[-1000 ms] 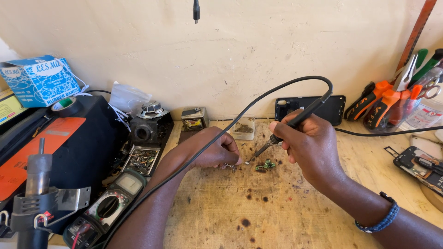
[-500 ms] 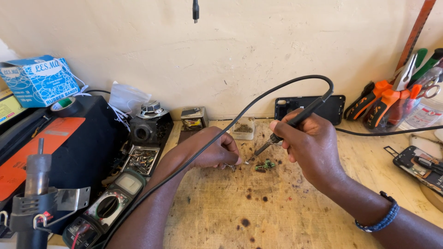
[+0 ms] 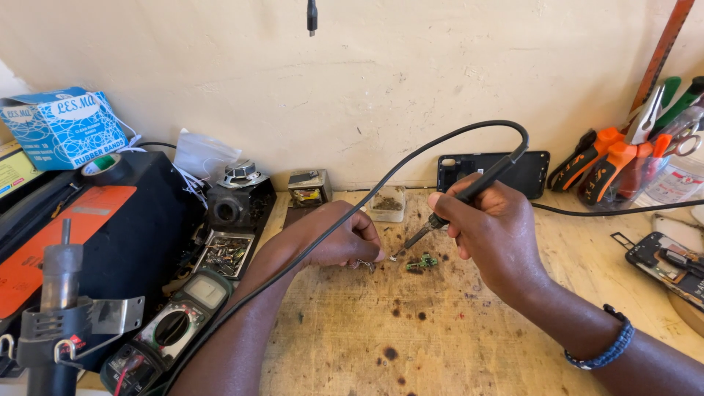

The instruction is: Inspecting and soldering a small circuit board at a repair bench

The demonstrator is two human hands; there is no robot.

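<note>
Right hand (image 3: pixel 488 227) grips soldering iron (image 3: pixel 469 194); green board (image 3: pixel 421 262) just below-left.

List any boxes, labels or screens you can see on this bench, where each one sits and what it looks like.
Cardboard box: far left against the wall, blue with white scribble pattern.
Yellow package: left edge below the box, only partly in view.
Multimeter: lower left, dark green body, pale blank screen, round dial.
Orange label: on the black case at left.

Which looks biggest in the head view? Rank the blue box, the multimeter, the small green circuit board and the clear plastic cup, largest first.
1. blue box
2. multimeter, though it is nearer the camera, so its lead over the box is unsure
3. clear plastic cup
4. small green circuit board
</note>
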